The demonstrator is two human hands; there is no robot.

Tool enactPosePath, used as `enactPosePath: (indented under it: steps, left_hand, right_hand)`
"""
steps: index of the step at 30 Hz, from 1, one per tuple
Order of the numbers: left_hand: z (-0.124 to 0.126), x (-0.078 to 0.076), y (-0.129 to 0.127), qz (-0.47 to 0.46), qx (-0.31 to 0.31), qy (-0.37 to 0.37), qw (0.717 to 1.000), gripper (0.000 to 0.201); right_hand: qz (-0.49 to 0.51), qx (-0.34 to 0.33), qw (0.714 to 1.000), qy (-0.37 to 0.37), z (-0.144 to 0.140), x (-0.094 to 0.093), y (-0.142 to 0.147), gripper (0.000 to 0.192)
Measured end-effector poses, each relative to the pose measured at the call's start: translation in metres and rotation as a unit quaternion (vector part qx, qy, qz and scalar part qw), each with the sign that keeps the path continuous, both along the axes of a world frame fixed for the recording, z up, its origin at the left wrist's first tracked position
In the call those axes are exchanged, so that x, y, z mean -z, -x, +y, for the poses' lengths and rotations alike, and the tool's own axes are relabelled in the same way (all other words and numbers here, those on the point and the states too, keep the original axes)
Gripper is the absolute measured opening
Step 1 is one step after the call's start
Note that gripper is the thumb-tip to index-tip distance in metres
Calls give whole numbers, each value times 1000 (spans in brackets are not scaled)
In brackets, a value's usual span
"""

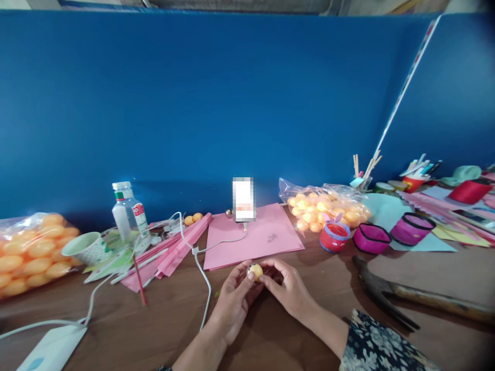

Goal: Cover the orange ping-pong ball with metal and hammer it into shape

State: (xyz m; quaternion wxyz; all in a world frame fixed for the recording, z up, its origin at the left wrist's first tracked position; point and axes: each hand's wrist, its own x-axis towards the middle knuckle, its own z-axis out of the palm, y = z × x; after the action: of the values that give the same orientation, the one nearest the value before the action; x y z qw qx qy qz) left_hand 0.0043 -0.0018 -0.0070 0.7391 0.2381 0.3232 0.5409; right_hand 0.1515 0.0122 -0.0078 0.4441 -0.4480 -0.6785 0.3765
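Observation:
A small yellow-orange ball (255,270) with a mark on it sits between the fingertips of both my hands, just above the brown table (154,330). My left hand (234,301) pinches it from the left and my right hand (288,288) from the right. A pink paper sheet (266,234) lies right behind the hands, with a phone (244,200) standing on its far edge and a white cable (201,268) running from it past my left hand.
Two clear bags of orange balls lie at the left (27,255) and back right (328,206). A bottle (126,211), a paper cup (87,247), pink strips (174,252), three small paper-ringed pots (371,238), a hammer (390,296) and a blue backboard (216,103) surround me.

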Motion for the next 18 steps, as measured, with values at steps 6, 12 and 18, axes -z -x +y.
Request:
enactPosePath:
  steps: [6,12,18]
  left_hand:
    - [-1,-2,-1,-6,10,0,1000,32]
    - [0,-2,-1,-9,13,-15,1000,20]
    - [-2,-4,0,9,10,-22,1000,19]
  right_hand:
    - [0,1,1000,-5,-1,-2,0,16]
    - [5,2,1000,-3,-1,-1,0,16]
    - [5,3,1000,-4,-2,-1,0,17]
